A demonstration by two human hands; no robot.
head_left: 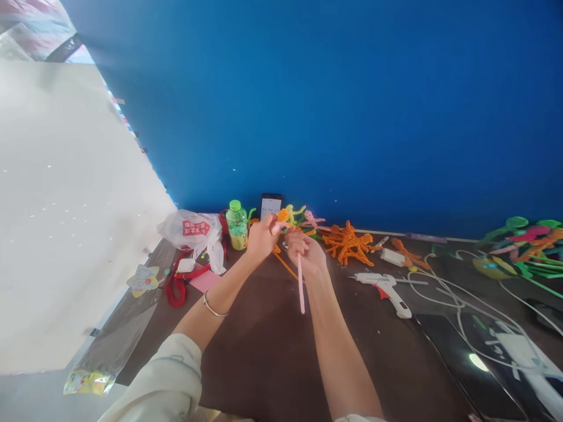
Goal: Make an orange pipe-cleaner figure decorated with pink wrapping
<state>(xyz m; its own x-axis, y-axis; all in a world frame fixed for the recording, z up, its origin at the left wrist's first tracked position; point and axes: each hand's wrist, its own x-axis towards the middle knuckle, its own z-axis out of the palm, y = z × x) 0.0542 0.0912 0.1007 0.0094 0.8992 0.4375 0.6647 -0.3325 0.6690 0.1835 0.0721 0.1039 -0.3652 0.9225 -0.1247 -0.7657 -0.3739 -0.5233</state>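
Note:
Above the dark table, both my hands are raised close together. My left hand [263, 239] is closed in a pinch on a pink piece at its fingertips; a small orange rounded piece [282, 215] shows just beyond them, and I cannot tell whether it is held. Curled fingers of my right hand [308, 252] grip a pink pipe cleaner [301, 290], whose free end hangs down below the palm. Between the hands the pink strand is partly hidden by the fingers. An orange pipe cleaner [287, 265] lies behind them.
Orange pipe-cleaner pieces [349, 243] and a glue gun [387, 288] lie to the right, beside white cables [457, 302] and a dark tablet [466, 363]. At left are a green-capped bottle [237, 225], plastic bag [189, 228] and red scissors [176, 290]. A phone [271, 204] stands against the blue wall.

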